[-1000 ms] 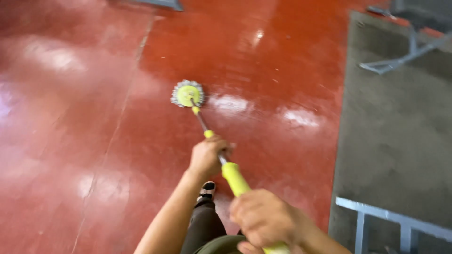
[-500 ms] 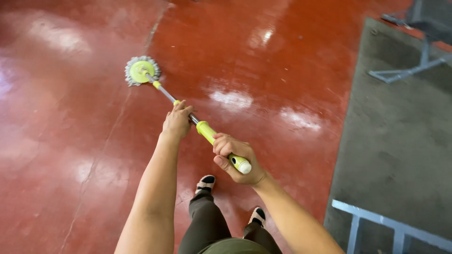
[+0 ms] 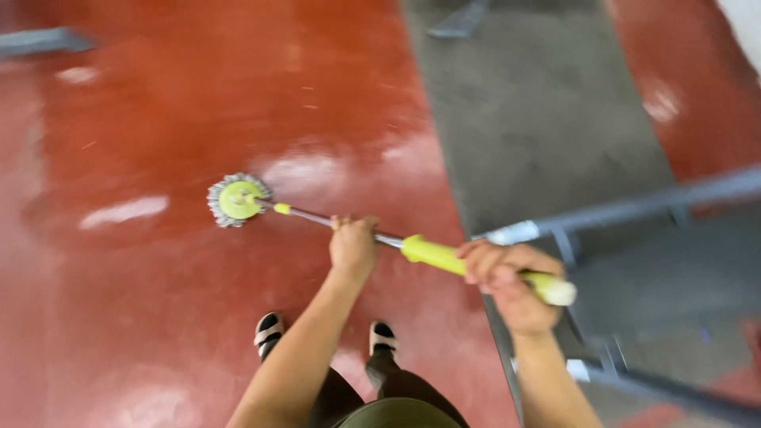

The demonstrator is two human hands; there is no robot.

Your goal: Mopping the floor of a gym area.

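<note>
— So where is our mop (image 3: 380, 238) right now?

— Low on the red floor (image 3: 158, 317), lying nearly level across our view. Its round green and grey head (image 3: 238, 199) sits flat on the floor off to our left, and the pole runs rightward to the green grip.

— And our hands?

— Our left hand (image 3: 353, 247) is wrapped tight round the metal pole midway. Our right hand (image 3: 507, 281) is clenched on the green grip near its white end cap.

— How much room do we have?

— Open red floor lies ahead and to the left of the head. On the right, the edge of a grey mat (image 3: 539, 119) runs close past the grip, and a grey metal frame (image 3: 634, 210) stands just beside our right hand. Our two sandalled feet (image 3: 325, 333) are below the pole.

— Any buckets or bins?

— We see none in view.

— What changed from half a second ago?

— The pole pointed up and left then; now it lies almost sideways, and the mat and frame have come much nearer.
</note>
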